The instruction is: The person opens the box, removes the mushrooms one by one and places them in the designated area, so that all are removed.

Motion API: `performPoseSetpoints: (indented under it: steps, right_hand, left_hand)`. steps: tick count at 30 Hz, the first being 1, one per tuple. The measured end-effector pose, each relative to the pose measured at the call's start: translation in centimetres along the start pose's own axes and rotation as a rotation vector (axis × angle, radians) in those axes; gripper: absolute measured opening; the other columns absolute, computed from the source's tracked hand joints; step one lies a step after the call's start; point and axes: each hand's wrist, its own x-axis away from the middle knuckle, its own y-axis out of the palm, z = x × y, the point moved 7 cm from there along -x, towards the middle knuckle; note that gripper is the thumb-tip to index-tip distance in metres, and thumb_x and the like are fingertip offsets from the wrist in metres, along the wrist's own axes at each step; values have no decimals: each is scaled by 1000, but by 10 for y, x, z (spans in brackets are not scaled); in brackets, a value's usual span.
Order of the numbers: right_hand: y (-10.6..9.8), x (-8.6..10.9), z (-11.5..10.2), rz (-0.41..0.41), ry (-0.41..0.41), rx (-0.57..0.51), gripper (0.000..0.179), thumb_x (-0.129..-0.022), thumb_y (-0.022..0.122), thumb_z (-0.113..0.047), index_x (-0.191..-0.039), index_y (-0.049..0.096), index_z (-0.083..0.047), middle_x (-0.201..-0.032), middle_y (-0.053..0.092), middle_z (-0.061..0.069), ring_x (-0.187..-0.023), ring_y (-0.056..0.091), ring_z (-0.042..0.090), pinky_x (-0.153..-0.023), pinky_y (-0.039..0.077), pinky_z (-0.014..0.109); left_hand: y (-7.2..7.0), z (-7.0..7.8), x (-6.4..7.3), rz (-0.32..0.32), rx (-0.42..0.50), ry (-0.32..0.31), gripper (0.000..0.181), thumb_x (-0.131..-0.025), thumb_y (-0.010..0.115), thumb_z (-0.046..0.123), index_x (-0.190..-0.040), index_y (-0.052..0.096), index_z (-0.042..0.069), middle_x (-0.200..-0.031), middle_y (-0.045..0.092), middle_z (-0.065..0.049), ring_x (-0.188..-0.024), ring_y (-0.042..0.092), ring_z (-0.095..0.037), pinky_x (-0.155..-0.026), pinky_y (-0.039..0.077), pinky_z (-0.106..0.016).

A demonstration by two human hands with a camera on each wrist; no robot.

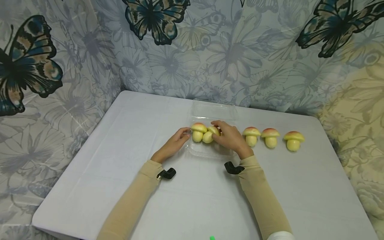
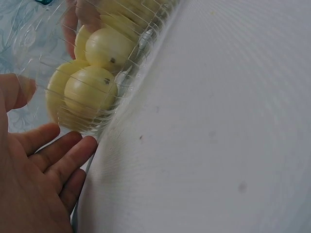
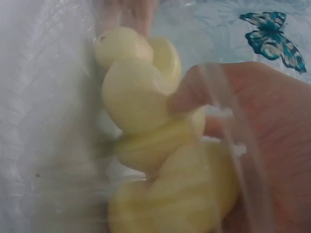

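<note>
A clear plastic clamshell container [image 1: 195,152] lies with its lid [image 1: 214,109] folded back. Inside it sit a yellow toy mushroom [image 1: 197,136] with a reddish cap and, leaning against it, a second toy mushroom [image 1: 207,137]. My right hand [image 1: 230,137] grips the second one, thumb [image 3: 187,94] against its side. Through the plastic, another yellow mushroom shape [image 3: 175,194] shows near that hand; the head view hides it. My left hand [image 1: 173,144] is at the container's left end, its fingers [image 2: 73,160] extended beside the wall; contact is hard to tell.
Right of the container, three similar toy mushrooms [image 1: 271,138] stand in a row on the white table [image 1: 144,123]. Behind it hangs flowered cloth [image 1: 171,63] with butterflies. A small green object [image 1: 212,238] shows at the bottom edge.
</note>
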Motion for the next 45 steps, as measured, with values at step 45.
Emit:
performPoseSetpoints:
  steps: [45]
  right_hand:
    - [-14, 2, -1, 83, -57, -459, 53, -99, 65, -31, -147, 50, -13, -147, 52, 11, -116, 56, 28, -98, 45, 42]
  left_hand:
    - [0, 1, 0, 10, 4, -9, 51, -107, 43, 45, -154, 38, 26, -156, 45, 1, -141, 47, -24, -117, 39, -51]
